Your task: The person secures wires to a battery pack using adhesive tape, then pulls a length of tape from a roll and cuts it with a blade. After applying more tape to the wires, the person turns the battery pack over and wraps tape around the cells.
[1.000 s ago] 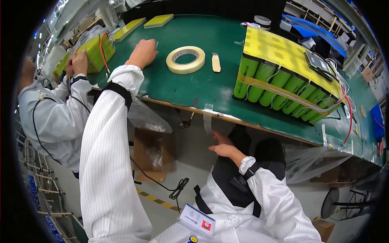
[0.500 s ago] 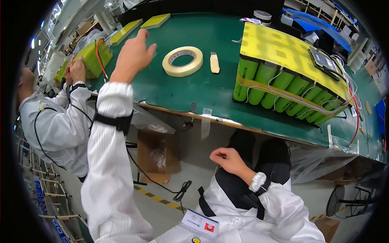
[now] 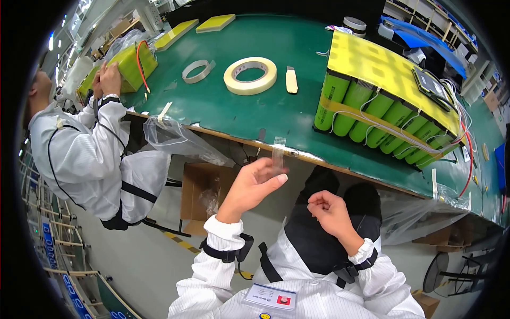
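Observation:
My left hand (image 3: 249, 189) is at the front edge of the table, palm up, thumb apart from the fingers. Its fingertips lie behind the lower end of a clear, lined tape strip (image 3: 278, 151) that hangs from the edge; no firm pinch shows. Over my lap, my right hand (image 3: 332, 217) has loosely curled fingers and nothing visible in them. A wide cream tape roll (image 3: 265, 83), a thinner tape roll (image 3: 196, 78) and a cream-wrapped blade (image 3: 291, 82) lie on the green table (image 3: 212, 111). To the right stands a battery pack (image 3: 372, 106) of green cells with a yellow top.
At the left, another person (image 3: 79, 149) handles a yellow-green pack (image 3: 137, 66) with red leads. Yellow boards (image 3: 215, 23) lie at the back. A plastic bag (image 3: 183, 141) hangs off the edge, above a cardboard box (image 3: 202, 189). Wires and a red cable (image 3: 470, 165) trail at the right.
My left hand has come from above the table down to the hanging tape strip, uncovering the thinner tape roll. My right hand has shifted slightly right. The view has shifted a little.

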Tool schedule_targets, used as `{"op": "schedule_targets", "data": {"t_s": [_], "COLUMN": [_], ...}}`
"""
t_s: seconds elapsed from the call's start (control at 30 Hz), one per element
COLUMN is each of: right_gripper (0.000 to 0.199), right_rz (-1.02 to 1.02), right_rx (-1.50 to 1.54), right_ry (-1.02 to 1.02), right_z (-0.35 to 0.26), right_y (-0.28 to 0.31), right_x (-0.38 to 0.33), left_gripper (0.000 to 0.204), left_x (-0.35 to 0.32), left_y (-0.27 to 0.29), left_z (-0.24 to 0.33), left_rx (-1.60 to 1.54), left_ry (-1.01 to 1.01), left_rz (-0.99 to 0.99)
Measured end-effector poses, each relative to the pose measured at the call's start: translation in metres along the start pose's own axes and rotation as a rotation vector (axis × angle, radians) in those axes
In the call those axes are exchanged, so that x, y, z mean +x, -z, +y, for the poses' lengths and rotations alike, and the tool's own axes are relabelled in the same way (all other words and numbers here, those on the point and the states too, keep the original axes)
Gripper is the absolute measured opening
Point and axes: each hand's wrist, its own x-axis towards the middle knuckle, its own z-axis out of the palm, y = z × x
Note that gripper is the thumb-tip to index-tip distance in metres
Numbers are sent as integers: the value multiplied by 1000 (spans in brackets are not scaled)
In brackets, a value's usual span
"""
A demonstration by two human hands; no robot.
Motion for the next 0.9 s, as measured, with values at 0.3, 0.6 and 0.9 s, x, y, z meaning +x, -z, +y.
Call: {"op": "schedule_targets", "data": {"t_s": [0.3, 0.6, 0.9], "right_gripper": [62, 56, 27], "right_rz": [-389, -741, -202], "right_rx": [486, 705, 390], "right_ry": [-40, -168, -193], "right_z": [-11, -19, -69], "right_y": [2, 0, -1], "right_x": [-5, -62, -114], "left_gripper": [38, 35, 34], "left_x": [-20, -30, -31], "left_y": [-20, -31, -28], "left_z": [27, 50, 43], "left_rx": [-326, -339, -515], "left_ry": [301, 263, 256], "left_rz": [-4, 46, 33]}}
